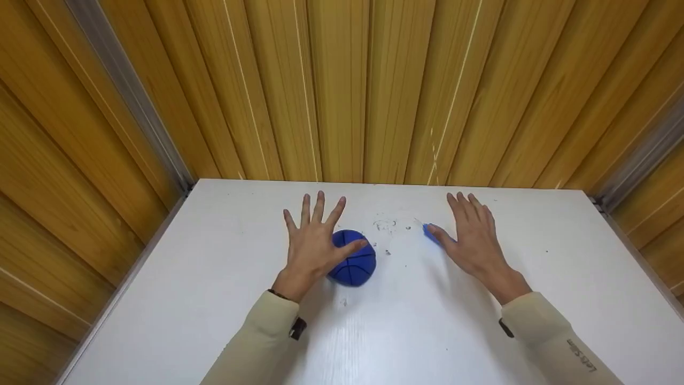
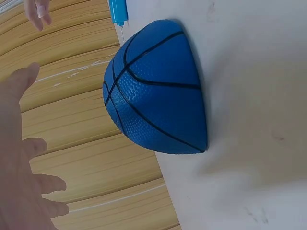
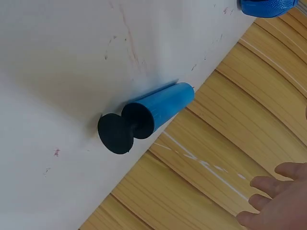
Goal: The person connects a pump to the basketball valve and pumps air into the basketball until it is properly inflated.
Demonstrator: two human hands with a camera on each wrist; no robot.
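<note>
A blue mini basketball, partly deflated with a flattened side, lies on the white table. My left hand hovers over its left part with fingers spread; in the left wrist view the hand is apart from the ball. A small blue pump with a black handle lies to the ball's right. My right hand is spread just above and to the right of it, holding nothing. The right wrist view shows the pump lying free, with my right hand's fingers away from it.
Wood-panelled walls close the table in at the back and both sides. Small dark marks dot the tabletop between the hands. Bare table surface stretches in front of the ball and pump toward me.
</note>
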